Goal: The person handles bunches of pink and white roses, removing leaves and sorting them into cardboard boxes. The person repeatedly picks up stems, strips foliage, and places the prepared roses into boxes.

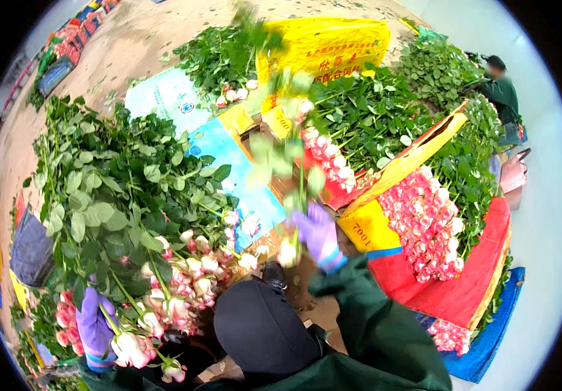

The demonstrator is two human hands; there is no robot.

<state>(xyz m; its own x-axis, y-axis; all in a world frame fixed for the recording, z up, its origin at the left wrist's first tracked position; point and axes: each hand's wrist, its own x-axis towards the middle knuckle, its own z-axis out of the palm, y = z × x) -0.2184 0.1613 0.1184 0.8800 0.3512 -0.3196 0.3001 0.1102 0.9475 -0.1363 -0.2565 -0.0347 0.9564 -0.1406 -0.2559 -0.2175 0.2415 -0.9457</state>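
Observation:
In a purple glove, my right hand (pixel 317 235) holds a leafy rose stem near its pale bloom (pixel 289 251). Motion blurs this rose, and its leaves reach up past a yellow sack. My left hand (pixel 94 320), gloved the same way, is at lower left with its fingers closed around a rose stem. Below that hand hangs a white-and-pink rose head (pixel 133 349). A big heap of cut roses (pixel 178 283) lies beside it, blooms towards me and leafy stems pointing away.
Packed pink roses (pixel 423 225) lie between red-and-yellow sack sheets (pixel 437 291) at right. A printed yellow sack (pixel 325 44) stands ahead, near a light-blue sheet (pixel 237 166). A person (pixel 501 97) in dark green works at far right. A pink bag (pixel 513 176) stands by the wall.

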